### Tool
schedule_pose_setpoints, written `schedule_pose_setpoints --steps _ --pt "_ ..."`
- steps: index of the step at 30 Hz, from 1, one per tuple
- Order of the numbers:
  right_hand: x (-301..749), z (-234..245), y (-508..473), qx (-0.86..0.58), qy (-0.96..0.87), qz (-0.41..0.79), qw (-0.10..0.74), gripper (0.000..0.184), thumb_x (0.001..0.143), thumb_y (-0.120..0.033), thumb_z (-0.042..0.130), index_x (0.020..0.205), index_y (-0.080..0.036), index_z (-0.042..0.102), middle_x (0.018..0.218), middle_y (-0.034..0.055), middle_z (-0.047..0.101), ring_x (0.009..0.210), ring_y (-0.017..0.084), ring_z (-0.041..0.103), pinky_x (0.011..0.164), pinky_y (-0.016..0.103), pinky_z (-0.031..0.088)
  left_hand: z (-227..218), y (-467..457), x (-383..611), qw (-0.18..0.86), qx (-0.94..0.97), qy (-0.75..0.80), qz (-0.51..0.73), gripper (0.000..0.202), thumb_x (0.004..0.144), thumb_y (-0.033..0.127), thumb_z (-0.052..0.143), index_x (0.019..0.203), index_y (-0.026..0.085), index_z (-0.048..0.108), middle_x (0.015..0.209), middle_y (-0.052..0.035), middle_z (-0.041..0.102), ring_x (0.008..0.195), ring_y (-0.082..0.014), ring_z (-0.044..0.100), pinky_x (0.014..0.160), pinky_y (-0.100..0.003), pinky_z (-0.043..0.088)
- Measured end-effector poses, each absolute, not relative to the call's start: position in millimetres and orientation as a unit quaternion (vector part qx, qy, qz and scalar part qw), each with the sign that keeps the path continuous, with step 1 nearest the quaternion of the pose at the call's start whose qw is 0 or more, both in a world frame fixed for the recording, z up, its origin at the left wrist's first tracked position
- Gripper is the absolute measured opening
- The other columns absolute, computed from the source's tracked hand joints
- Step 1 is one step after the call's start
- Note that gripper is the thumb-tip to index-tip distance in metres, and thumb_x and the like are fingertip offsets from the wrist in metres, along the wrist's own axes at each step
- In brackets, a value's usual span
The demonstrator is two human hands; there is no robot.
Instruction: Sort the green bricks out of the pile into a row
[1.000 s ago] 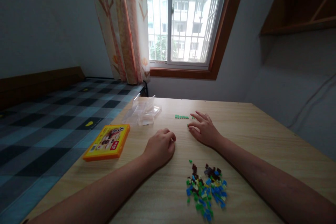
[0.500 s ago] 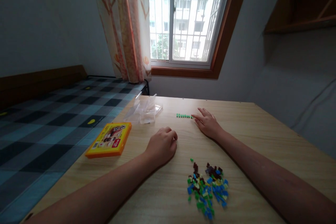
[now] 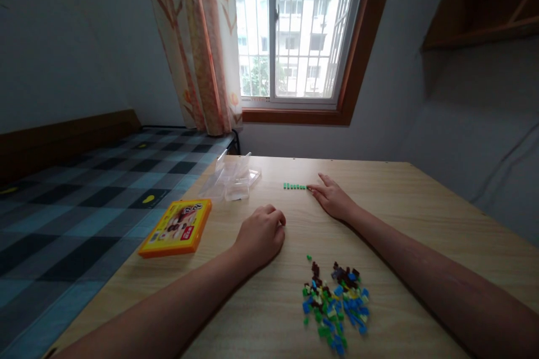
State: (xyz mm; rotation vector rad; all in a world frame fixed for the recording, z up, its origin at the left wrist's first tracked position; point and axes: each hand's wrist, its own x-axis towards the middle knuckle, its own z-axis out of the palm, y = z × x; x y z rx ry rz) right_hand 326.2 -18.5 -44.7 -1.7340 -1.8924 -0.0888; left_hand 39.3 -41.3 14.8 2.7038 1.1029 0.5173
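While the left hand (image 3: 261, 234) rests on the pale wooden table (image 3: 400, 224) with its fingers loosely curled toward the palm, the right hand (image 3: 332, 195) reaches farther out, palm down, its fingers extended and partly spread. Whether the left hand has anything inside its curl cannot be told, as the palm is hidden. The right hand has nothing visibly gripped; its fingertips are at the right end of a row of small green pieces (image 3: 295, 186), touching or just beside the last one. The row runs sideways near the table's far edge.

Nearer the body, between the forearms, lies a loose pile of small bricks (image 3: 334, 308) in blue, green, dark brown and pale yellow, with a single green piece (image 3: 309, 257) just beyond it. Left of the left hand sits an orange box (image 3: 177, 228) with a yellow printed cover: a picture in the middle, a red label bearing pale characters, and black-and-white marks in the upper right corner, all too small to read. Behind it stand clear plastic containers (image 3: 231, 178) without readable print. Small reddish marks along the window's (image 3: 303, 39) lower frame are likewise illegible.
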Motion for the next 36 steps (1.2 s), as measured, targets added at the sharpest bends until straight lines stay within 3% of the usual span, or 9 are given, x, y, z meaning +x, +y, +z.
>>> schedule_pose_setpoints --steps 6,11,20,27,31,36 --pt "325.3 -43.4 -19.5 -0.644 -0.709 -0.041 0.284 0.039 0.098 -0.034 0.046 0.131 -0.025 0.066 0.159 0.0105 0.030 0.146 0.030 0.031 0.119 0.050 0.030 14.7 -41.0 39.2 0.090 0.909 0.369 0.171 0.016 0.083 0.014 0.054 0.090 0.021 0.067 0.099 -0.0056 0.066 0.095 -0.0224 0.060 0.081 -0.032 0.047" --pt "324.7 -44.0 -20.2 -0.647 -0.708 -0.033 0.281 0.037 0.098 -0.037 0.047 0.126 -0.027 0.069 0.158 0.0090 0.033 0.146 0.031 0.032 0.118 0.052 0.031 13.1 -40.2 39.0 0.084 0.909 0.369 0.173 0.017 0.084 0.015 0.054 0.091 0.021 0.068 0.100 -0.0056 0.065 0.096 -0.0225 0.060 0.080 -0.032 0.047" --pt "329.0 -42.9 -18.9 -0.640 -0.695 -0.048 0.325 0.038 0.097 -0.028 0.045 0.126 -0.020 0.069 0.153 0.0134 0.040 0.142 0.027 0.039 0.119 0.048 0.032 18.2 -42.6 39.7 0.087 0.911 0.370 0.159 0.017 0.084 0.014 0.054 0.091 0.020 0.068 0.100 -0.0070 0.066 0.097 -0.0232 0.060 0.083 -0.033 0.047" --pt "327.5 -42.7 -20.6 -0.651 -0.692 -0.041 0.308 0.037 0.098 -0.034 0.046 0.117 -0.019 0.074 0.151 0.0149 0.043 0.141 0.029 0.041 0.118 0.048 0.034 17.8 -42.8 39.1 0.090 0.910 0.371 0.161 0.017 0.084 0.014 0.054 0.091 0.020 0.068 0.101 -0.0070 0.066 0.097 -0.0232 0.060 0.082 -0.033 0.048" --pt "328.3 -42.4 -20.2 -0.643 -0.704 -0.032 0.301 0.038 0.099 -0.033 0.044 0.117 -0.018 0.073 0.147 0.0159 0.048 0.139 0.028 0.043 0.118 0.047 0.034 16.6 -42.3 38.7 0.085 0.911 0.367 0.167 0.017 0.084 0.014 0.054 0.091 0.021 0.068 0.100 -0.0066 0.066 0.096 -0.0235 0.060 0.082 -0.034 0.048" --pt "329.0 -42.2 -20.3 -0.639 -0.700 -0.041 0.316 0.039 0.098 -0.030 0.044 0.124 -0.019 0.070 0.151 0.0142 0.042 0.142 0.027 0.039 0.118 0.045 0.034 15.4 -41.4 38.7 0.079 0.914 0.362 0.164 0.017 0.084 0.014 0.053 0.091 0.021 0.068 0.100 -0.0067 0.066 0.096 -0.0236 0.060 0.082 -0.034 0.048"
